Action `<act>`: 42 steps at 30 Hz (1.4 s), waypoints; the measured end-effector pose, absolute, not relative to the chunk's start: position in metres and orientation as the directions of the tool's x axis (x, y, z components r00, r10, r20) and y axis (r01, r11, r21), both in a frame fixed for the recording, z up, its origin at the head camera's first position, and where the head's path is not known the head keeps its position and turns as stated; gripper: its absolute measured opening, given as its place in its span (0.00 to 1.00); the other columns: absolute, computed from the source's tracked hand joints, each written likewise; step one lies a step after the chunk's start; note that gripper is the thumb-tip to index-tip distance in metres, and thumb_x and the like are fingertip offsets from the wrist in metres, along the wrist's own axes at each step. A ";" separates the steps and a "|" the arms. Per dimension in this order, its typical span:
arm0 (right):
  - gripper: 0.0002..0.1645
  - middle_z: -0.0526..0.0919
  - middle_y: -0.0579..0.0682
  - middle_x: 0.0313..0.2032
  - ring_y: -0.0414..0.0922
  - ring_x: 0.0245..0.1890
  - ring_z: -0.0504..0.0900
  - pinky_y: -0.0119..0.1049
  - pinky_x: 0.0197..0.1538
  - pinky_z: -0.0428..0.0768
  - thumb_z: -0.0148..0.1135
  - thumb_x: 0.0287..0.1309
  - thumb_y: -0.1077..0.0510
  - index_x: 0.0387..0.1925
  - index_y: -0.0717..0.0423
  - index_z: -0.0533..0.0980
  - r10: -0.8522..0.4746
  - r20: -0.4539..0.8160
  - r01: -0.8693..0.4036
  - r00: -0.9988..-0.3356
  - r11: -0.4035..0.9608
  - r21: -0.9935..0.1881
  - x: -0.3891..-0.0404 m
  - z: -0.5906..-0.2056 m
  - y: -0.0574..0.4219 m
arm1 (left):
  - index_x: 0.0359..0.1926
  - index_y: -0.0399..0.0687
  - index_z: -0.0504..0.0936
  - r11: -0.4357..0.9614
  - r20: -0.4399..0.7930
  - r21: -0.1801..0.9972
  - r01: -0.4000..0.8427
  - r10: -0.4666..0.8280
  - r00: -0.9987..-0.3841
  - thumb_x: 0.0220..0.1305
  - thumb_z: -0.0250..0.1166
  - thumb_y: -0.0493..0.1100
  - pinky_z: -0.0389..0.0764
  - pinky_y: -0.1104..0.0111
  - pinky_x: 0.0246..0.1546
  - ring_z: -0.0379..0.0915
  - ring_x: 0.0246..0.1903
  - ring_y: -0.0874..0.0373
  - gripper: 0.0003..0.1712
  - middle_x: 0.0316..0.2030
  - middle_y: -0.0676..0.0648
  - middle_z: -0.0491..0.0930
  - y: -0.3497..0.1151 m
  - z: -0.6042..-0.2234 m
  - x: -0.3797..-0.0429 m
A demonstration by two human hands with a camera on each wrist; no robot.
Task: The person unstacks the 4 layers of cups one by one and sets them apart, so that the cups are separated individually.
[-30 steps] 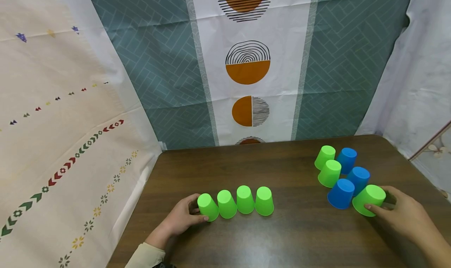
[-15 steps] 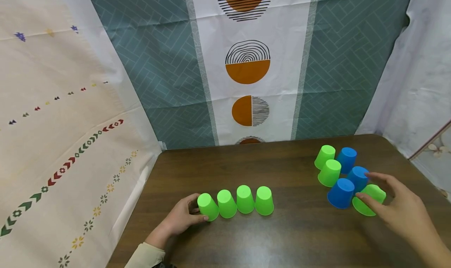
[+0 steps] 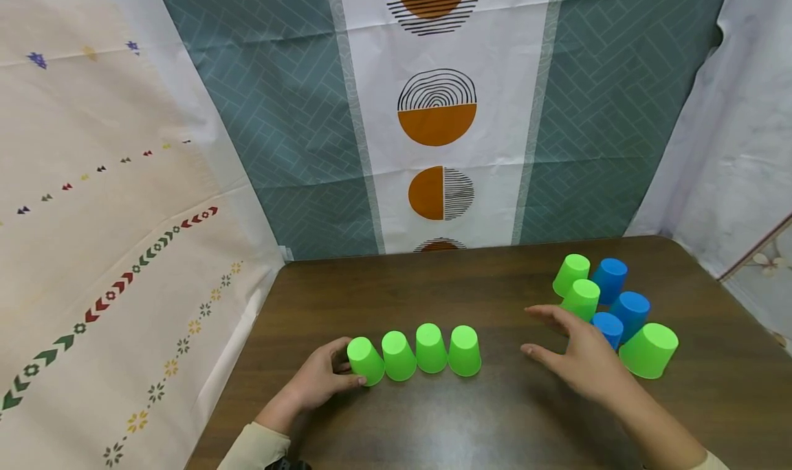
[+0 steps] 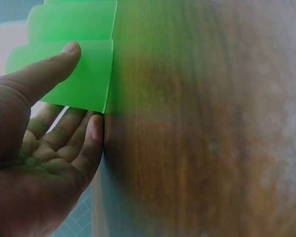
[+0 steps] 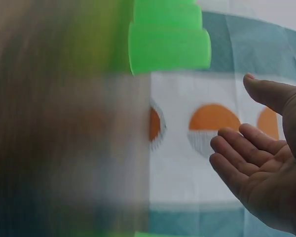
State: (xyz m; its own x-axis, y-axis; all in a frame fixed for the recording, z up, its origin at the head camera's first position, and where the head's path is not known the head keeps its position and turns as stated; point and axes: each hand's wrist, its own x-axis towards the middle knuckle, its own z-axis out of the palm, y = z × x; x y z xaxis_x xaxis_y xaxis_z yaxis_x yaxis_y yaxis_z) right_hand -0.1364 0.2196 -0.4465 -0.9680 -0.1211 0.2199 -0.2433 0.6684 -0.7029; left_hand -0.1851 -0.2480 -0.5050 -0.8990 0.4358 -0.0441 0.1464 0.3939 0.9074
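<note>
Left hand (image 3: 318, 377) wrapped round the end cup, a lime-green tapered plastic cup (image 3: 366, 361) set mouth down: thumb across its near side, fingers curled behind. That cup is the leftmost of a row on the dark brown wood-grain tabletop (image 3: 383, 291), nearer the left edge than the right. Beside it, running rightward: second green cup (image 3: 399, 356), third green cup (image 3: 431, 348), fourth green cup (image 3: 465, 351), all mouth down, close together; can't tell if every rim touches.

Right hand (image 3: 581, 353) holds nothing, thumb and fingers spread apart, over the tabletop between row and right-side cluster, partly covering a blue tapered plastic cup (image 3: 608, 328).

Cluster sits toward the right edge, all mouth down: far green cup (image 3: 571, 275) and far blue cup (image 3: 609, 280) closest to the far right corner, middle green cup (image 3: 581, 298) and middle blue cup (image 3: 630, 313) next, near green cup (image 3: 648, 350) lowest.

Teal-and-white cloth with orange circles (image 3: 439, 123) hangs behind the far edge; cream patterned cloth (image 3: 124, 202) along the left edge.
</note>
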 end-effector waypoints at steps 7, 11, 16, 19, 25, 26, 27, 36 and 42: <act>0.39 0.81 0.53 0.63 0.61 0.64 0.79 0.62 0.63 0.79 0.79 0.59 0.47 0.68 0.52 0.74 -0.194 0.171 -0.255 -0.966 0.602 -0.757 -0.149 -0.460 0.186 | 0.64 0.38 0.76 0.395 -0.043 0.907 0.148 0.435 -0.899 0.59 0.80 0.36 0.84 0.60 0.59 0.80 0.59 0.43 0.34 0.57 0.41 0.79 -0.248 -0.505 -0.185; 0.41 0.80 0.54 0.64 0.61 0.65 0.78 0.61 0.65 0.78 0.80 0.58 0.49 0.69 0.54 0.73 -0.224 0.164 -0.266 -0.961 0.570 -0.777 -0.157 -0.471 0.173 | 0.64 0.38 0.76 0.395 -0.046 0.907 0.146 0.437 -0.898 0.59 0.80 0.36 0.84 0.60 0.59 0.80 0.58 0.43 0.34 0.57 0.41 0.80 -0.248 -0.505 -0.185; 0.47 0.77 0.56 0.67 0.62 0.67 0.76 0.60 0.67 0.77 0.81 0.56 0.47 0.72 0.56 0.70 -0.261 0.135 -0.258 -0.956 0.524 -0.812 -0.164 -0.480 0.158 | 0.64 0.38 0.75 0.398 -0.051 0.906 0.143 0.439 -0.897 0.60 0.80 0.36 0.84 0.59 0.59 0.80 0.59 0.42 0.34 0.57 0.41 0.80 -0.248 -0.504 -0.185; 0.49 0.77 0.56 0.67 0.61 0.67 0.76 0.58 0.67 0.77 0.82 0.55 0.47 0.72 0.57 0.69 -0.275 0.132 -0.262 -0.952 0.518 -0.814 -0.168 -0.483 0.151 | 0.64 0.38 0.75 0.397 -0.054 0.907 0.140 0.441 -0.896 0.60 0.79 0.36 0.84 0.59 0.58 0.80 0.59 0.41 0.33 0.57 0.41 0.80 -0.248 -0.503 -0.185; 0.47 0.79 0.54 0.65 0.59 0.64 0.79 0.59 0.63 0.80 0.83 0.54 0.48 0.70 0.56 0.72 -0.269 0.125 -0.263 -0.955 0.568 -0.780 -0.173 -0.487 0.139 | 0.64 0.39 0.76 0.394 -0.053 0.908 0.141 0.442 -0.896 0.60 0.79 0.36 0.84 0.58 0.58 0.81 0.58 0.42 0.33 0.56 0.41 0.80 -0.248 -0.503 -0.185; 0.46 0.79 0.54 0.65 0.58 0.63 0.79 0.58 0.63 0.80 0.83 0.54 0.48 0.70 0.56 0.72 -0.268 0.124 -0.262 -0.955 0.576 -0.774 -0.174 -0.488 0.138 | 0.64 0.39 0.76 0.394 -0.053 0.908 0.141 0.442 -0.896 0.60 0.79 0.36 0.85 0.57 0.58 0.81 0.58 0.42 0.33 0.56 0.41 0.80 -0.248 -0.503 -0.185; 0.45 0.79 0.53 0.64 0.57 0.63 0.79 0.58 0.62 0.81 0.83 0.54 0.49 0.69 0.55 0.73 -0.262 0.120 -0.256 -0.958 0.582 -0.772 -0.174 -0.488 0.137 | 0.64 0.39 0.76 0.393 -0.054 0.909 0.140 0.443 -0.895 0.60 0.79 0.37 0.85 0.57 0.58 0.81 0.58 0.42 0.33 0.56 0.41 0.80 -0.248 -0.503 -0.185; 0.35 0.85 0.43 0.52 0.49 0.54 0.83 0.50 0.56 0.83 0.84 0.53 0.53 0.61 0.51 0.79 -0.241 0.109 -0.233 -0.964 0.576 -0.784 -0.177 -0.492 0.133 | 0.64 0.38 0.76 0.395 -0.053 0.908 0.140 0.440 -0.896 0.60 0.80 0.36 0.84 0.58 0.59 0.80 0.58 0.43 0.33 0.56 0.41 0.80 -0.248 -0.504 -0.185; 0.34 0.85 0.44 0.51 0.49 0.54 0.84 0.52 0.56 0.84 0.83 0.54 0.53 0.61 0.52 0.79 -0.217 0.131 -0.231 -0.967 0.547 -0.804 -0.174 -0.489 0.137 | 0.64 0.38 0.75 0.398 -0.055 0.907 0.138 0.436 -0.898 0.60 0.80 0.36 0.84 0.58 0.59 0.80 0.58 0.43 0.34 0.57 0.41 0.79 -0.248 -0.505 -0.185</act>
State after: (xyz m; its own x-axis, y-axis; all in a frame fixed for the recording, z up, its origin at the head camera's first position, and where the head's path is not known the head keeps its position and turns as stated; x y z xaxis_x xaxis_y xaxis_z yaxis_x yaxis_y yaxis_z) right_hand -0.1738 0.1373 -0.4893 -0.9674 -0.2168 0.1308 -0.2314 0.5473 -0.8043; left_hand -0.1854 -0.2479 -0.5048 -0.8980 0.4364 -0.0551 0.1376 0.3977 0.9071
